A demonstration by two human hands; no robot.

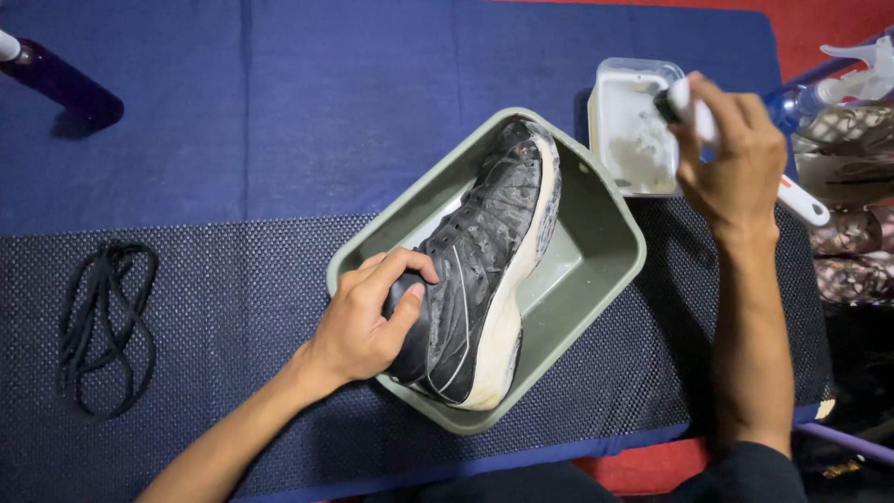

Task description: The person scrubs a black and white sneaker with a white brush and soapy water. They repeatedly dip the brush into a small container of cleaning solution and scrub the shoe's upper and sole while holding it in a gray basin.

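Note:
A black sneaker (484, 251) with a white sole lies on its side in a grey-green rectangular tub (596, 270), wet and streaked with suds. My left hand (368, 321) grips the shoe at its heel opening, fingers curled over the collar. My right hand (731, 154) holds a white-handled brush (805, 203), with the brush head over a small white tub (629, 93) of soapy water just behind the grey-green tub. The bristle end is mostly hidden by my fingers.
A loose black shoelace (102, 321) lies on the dark mesh mat (233, 307) at the left. A dark bottle (56, 79) lies at the far left on the blue cloth. A spray bottle (838, 84) and patterned bags (852, 186) crowd the right edge.

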